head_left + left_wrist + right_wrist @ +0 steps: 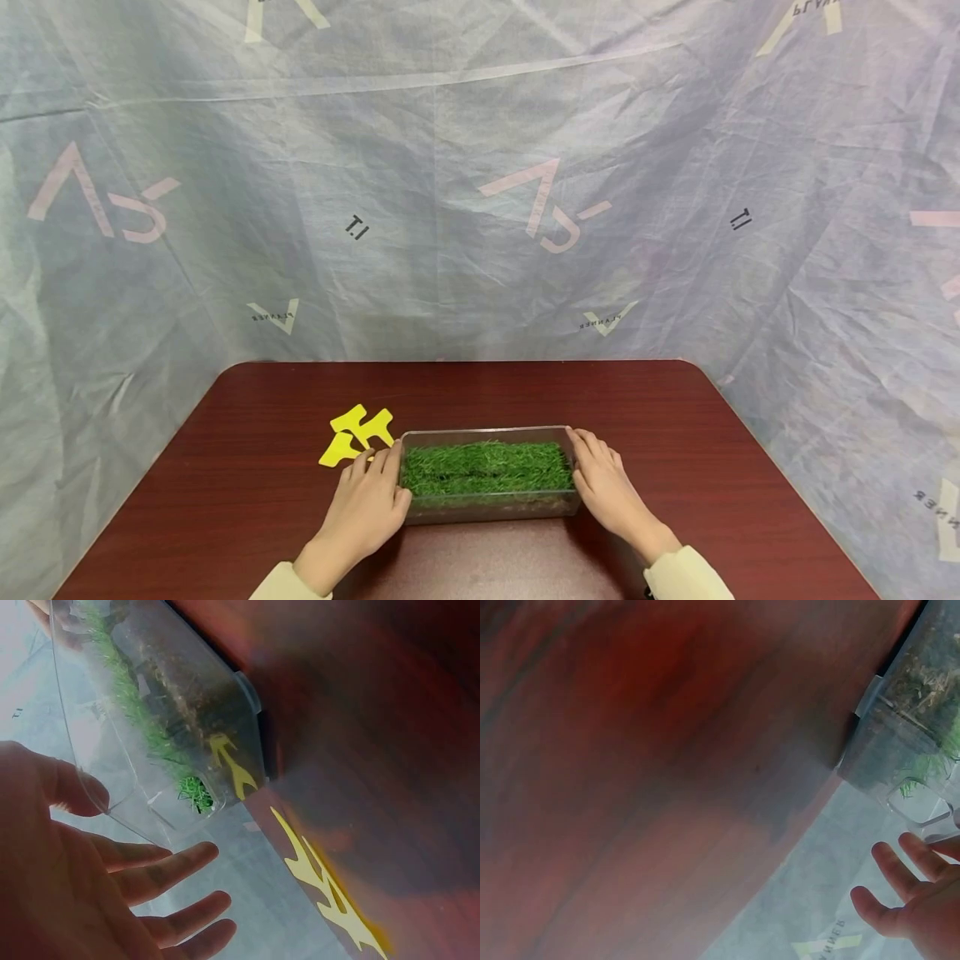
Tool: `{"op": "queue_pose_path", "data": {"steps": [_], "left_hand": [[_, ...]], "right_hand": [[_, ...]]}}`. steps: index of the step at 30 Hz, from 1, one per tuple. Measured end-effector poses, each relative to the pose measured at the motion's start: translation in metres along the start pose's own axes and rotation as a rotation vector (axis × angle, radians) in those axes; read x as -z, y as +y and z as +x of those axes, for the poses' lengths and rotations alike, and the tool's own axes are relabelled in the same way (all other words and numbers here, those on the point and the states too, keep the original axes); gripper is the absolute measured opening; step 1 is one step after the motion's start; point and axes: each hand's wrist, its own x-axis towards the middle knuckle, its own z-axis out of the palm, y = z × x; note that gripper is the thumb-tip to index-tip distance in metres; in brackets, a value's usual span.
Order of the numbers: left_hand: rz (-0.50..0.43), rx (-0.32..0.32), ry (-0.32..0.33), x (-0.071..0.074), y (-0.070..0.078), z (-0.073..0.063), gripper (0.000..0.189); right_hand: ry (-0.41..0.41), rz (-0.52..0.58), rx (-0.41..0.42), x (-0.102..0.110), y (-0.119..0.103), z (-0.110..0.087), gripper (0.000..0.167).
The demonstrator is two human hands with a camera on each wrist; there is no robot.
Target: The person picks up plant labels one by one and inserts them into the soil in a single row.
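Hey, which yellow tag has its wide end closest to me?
The front-left tag, as seen from the head camera. Its wide end lies nearer you than those of the back tag and the right-hand tag.

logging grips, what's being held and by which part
The clear box, by its short ends: left hand at the left end, right hand at the right.

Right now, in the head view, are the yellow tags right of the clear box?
No, the yellow tags lie on the table, left of the clear box, near the left hand.
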Motion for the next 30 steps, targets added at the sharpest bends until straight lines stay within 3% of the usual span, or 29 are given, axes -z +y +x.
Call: {"op": "queue_pose_path", "data": {"steps": [17,23,30], "left_hand": [[-0.006,-0.008,0.023,0.006,-0.008,-0.005,0.048],[0.028,-0.036,0.107,0.006,-0.015,-0.004,0.041],[0.046,-0.011,0.16,0.007,-0.029,0.004,0.041]], "right_hand": [[0.021,-0.004,0.011,0.001,-0.002,-0.003,0.05],[0.008,-0.005,0.011,0.004,0.0,-0.002,0.047],[0.032,-0.036,0.012,0.004,-0.001,0.001,0.045]]}}
